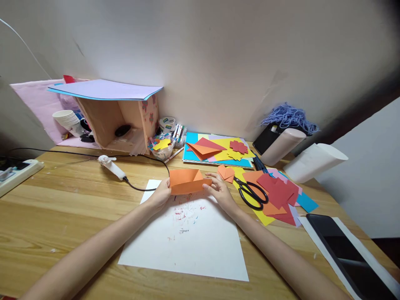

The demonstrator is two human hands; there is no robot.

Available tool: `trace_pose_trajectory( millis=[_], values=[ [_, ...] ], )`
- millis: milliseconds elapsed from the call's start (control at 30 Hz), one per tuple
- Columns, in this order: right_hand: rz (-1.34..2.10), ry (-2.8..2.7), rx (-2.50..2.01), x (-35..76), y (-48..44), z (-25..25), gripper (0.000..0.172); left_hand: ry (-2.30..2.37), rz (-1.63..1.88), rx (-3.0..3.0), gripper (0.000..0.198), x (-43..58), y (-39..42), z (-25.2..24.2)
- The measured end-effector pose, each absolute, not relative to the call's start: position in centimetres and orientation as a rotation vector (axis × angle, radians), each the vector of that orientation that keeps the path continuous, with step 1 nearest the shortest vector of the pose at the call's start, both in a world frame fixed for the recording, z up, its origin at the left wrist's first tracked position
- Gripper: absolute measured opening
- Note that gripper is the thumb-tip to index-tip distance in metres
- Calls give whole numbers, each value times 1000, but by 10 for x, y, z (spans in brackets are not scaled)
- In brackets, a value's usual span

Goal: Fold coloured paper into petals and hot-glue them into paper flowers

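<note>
Bare forearms (90,252) foremost, left hand (162,193) and right hand (219,191) in narrow grip on orange paper (186,187) above white sheet (200,250)

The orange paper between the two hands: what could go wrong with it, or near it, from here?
The orange paper is held at opposite ends by the left hand and the right hand, so an uneven pull might crease or tear it. The scissors lie close to the right hand, which could bump them.
</note>
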State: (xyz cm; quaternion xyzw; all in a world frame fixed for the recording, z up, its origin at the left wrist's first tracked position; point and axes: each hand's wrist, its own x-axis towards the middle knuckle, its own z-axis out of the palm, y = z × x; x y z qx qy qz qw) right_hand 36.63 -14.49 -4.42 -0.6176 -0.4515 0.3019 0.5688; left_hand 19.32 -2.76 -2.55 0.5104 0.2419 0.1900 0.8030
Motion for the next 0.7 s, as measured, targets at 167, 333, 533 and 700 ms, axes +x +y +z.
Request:
trace_pose_trajectory(
  millis=[167,333,533,700],
  values=[
    [811,-1096,-1299,366,-147,-39,23,541,396,882,37,188,-24,-26],
    [608,-1248,-1276,361,-152,-38,9,557,247,739,36,183,-30,-21],
    [555,-1447,-1279,363,-154,-38,25,539,256,850,44,185,-32,-25],
    [463,-1532,-1305,363,-153,-40,22,554,278,902,46,185,-32,-28]
  ],
)
